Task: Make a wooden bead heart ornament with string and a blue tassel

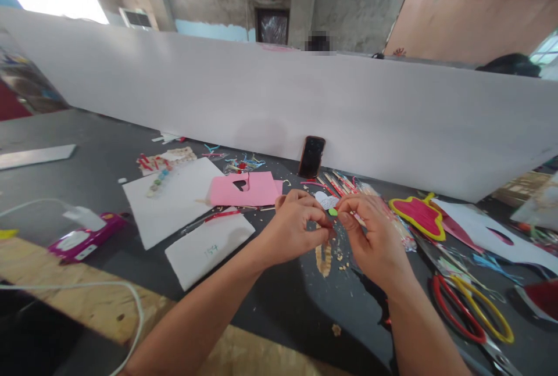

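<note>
My left hand point(300, 222) and my right hand point(372, 236) are close together above the dark table, their fingertips pinched and almost meeting. Whatever sits between the fingertips is too small to make out. Just below my left fingers is a beige, ridged strip point(323, 261) in a loop; I cannot tell whether it hangs from them or lies on the table. Beyond the fingertips are a small green piece point(333, 211) and a white paper cutout point(326, 199) with drawn lines. Beige crumbs are scattered below my hands.
A phone point(312, 156) leans against the white partition point(209, 91). Pink paper point(244, 189), white sheets and a folded white paper point(211, 248) lie left. Red-and-yellow-handled scissors point(471, 309) and a pink shape with yellow edging point(418, 217) are right. A purple box point(87, 238) sits far left.
</note>
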Demonstrator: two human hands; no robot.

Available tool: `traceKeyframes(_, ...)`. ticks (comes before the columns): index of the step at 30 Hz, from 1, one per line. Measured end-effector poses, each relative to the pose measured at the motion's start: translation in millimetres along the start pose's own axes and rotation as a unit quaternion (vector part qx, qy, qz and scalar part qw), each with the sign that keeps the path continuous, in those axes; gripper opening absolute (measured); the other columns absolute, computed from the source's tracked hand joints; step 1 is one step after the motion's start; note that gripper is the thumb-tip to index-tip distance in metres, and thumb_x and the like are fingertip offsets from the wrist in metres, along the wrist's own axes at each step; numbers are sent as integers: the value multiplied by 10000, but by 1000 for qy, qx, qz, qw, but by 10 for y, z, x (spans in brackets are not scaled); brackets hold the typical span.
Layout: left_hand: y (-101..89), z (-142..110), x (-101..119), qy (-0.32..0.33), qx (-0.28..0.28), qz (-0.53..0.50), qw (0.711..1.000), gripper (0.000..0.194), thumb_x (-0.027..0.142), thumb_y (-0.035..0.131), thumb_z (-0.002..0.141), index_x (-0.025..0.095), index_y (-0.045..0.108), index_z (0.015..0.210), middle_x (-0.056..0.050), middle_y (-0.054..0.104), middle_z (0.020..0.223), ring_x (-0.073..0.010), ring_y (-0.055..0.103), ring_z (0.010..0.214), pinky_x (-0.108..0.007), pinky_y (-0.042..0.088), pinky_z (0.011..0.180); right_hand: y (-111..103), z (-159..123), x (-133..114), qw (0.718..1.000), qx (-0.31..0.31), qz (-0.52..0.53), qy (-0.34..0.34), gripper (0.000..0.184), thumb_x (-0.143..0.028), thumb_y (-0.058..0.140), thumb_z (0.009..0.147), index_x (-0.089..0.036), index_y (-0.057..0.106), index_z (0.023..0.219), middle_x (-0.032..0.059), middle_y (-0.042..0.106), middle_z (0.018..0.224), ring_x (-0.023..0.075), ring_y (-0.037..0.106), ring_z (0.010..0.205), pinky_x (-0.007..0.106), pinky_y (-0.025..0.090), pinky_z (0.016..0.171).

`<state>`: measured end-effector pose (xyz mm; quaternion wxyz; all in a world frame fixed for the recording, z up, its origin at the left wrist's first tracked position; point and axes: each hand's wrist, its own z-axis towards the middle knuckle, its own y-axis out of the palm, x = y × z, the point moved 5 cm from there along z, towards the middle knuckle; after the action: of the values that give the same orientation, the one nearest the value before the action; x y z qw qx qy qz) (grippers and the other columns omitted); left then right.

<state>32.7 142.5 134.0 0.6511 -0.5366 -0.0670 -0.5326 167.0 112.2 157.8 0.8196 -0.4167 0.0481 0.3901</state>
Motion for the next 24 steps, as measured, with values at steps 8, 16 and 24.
traceKeyframes(8, 23, -5, 37, 17, -18, 20, 999, 100, 182, 697, 736, 223, 681, 646, 38, 687, 857, -210, 458, 1051, -405, 242, 915, 96, -18, 34, 1000, 17, -25, 7, 145, -199, 398, 923, -218, 433, 783, 39, 528, 800, 196, 477, 790, 338, 387, 713)
traceKeyframes(16, 11, 28, -91, -15, -24, -65, 997, 111, 338, 680, 760, 241, 699, 812, 10, 685, 875, -216, 500, 1036, -348, 326, 916, 114, -5, 44, 997, -60, 35, 34, 183, -249, 422, 927, -212, 477, 756, 30, 545, 787, 190, 494, 804, 331, 386, 735)
traceKeyframes(24, -37, 52, -119, -25, -4, -67, 997, 124, 337, 615, 813, 252, 704, 798, 19, 700, 797, -199, 568, 949, -308, 378, 859, 133, -15, 75, 994, -70, 64, 56, 186, -282, 431, 926, -207, 515, 778, 33, 574, 799, 191, 511, 817, 335, 397, 750)
